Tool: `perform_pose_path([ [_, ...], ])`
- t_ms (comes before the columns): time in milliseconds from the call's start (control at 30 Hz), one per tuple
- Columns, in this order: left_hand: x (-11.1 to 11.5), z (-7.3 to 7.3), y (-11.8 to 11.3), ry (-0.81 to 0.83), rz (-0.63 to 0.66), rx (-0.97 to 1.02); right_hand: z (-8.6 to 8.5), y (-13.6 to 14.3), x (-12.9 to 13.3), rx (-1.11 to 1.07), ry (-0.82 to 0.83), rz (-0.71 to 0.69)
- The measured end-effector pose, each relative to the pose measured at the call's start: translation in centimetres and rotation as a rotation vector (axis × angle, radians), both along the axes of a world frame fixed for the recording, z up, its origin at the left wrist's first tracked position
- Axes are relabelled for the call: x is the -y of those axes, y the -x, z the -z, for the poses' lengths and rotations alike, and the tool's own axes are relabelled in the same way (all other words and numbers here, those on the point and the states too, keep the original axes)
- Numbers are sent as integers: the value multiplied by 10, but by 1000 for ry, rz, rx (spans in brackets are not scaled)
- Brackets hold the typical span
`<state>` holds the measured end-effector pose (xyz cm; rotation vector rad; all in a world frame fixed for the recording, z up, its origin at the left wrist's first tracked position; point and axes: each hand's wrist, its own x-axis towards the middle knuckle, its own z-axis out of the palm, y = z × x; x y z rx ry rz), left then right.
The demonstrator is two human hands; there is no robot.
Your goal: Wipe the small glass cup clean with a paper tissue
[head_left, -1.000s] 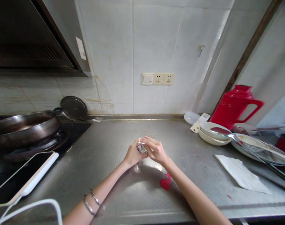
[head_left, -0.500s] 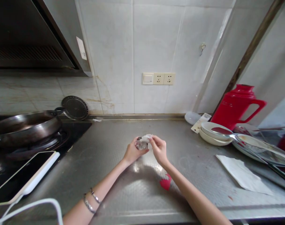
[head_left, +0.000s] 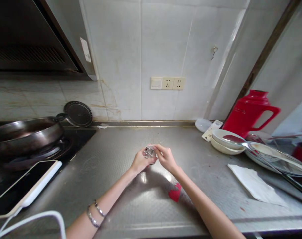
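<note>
A small clear cup (head_left: 150, 152) is held just above the bench (head_left: 116, 149), its mouth tipped toward the camera. The left hand (head_left: 140, 162) has its grip wrapped around the cup, thumb along the near side; palm and fingers hide much of the cup's wall, and the base cannot be made out. The right hand (head_left: 167, 157) has its fingertips at the cup's right rim. They are bunched together, but whether this grip pinches something thin there or only touches the rim, I cannot tell. Whatever lies inside the cup is too small and blurred to read.

Nearer the camera than the cup and a little to its right, a red heart-shaped patch (head_left: 175, 192) is partly covered by the right forearm. Two bracelets (head_left: 92, 216) circle the left forearm, below and left of the cup; both forearms run out of view at the bottom.

Well left of the cup, a metal pan (head_left: 41, 137) is cut by the left edge, as is a phone (head_left: 19, 187) nearer the camera, along with a white cable (head_left: 55, 215). Well right of the cup lies a white sheet (head_left: 255, 186); farther back on that side, stacked bowls (head_left: 226, 149) hide the foot of a red flask (head_left: 247, 109). The dishes (head_left: 262, 151) to the right of those overlap, their outlines hard to separate.
</note>
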<state>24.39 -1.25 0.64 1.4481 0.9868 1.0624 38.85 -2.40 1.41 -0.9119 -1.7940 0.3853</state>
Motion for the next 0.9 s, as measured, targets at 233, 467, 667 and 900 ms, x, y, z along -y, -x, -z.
perform_pose_path([
  [233, -8, 5, 5, -14, -29, -31, 0, 5, 7, 72, -181, -96],
  [467, -10, 0, 8, 5, -25, 25, -7, 6, 13, -28, -52, -5],
  [667, -3, -6, 8, -14, 42, 49, -11, -6, -2, -259, 39, 299],
  [900, -1, -7, 9, 9, 116, 56, -8, -1, -4, -210, 236, -60],
])
